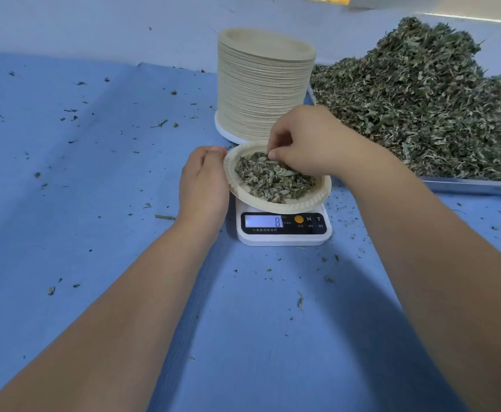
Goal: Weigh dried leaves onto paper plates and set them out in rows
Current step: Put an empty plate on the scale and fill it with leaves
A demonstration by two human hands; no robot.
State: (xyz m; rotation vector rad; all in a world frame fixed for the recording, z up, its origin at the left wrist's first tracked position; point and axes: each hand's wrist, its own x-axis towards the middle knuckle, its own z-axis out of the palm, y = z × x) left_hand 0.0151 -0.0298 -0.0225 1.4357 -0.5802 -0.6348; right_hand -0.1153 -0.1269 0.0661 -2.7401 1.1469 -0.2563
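A paper plate (317, 199) holding a heap of dried leaves (273, 178) sits on a small white scale (285, 230) whose display reads 8. My left hand (203, 182) grips the plate's left rim, with its fingers curled at the edge. Over the plate's far side, my right hand (300, 141) pinches a few leaves with bent fingertips. A tall stack of paper plates (262, 84) stands just behind the scale.
A metal tray (475, 185) heaped with a big pile of dried leaves (421, 105) fills the right side. Blue cloth (94, 173) covers the table, strewn with several leaf crumbs. A pale wall runs along the back.
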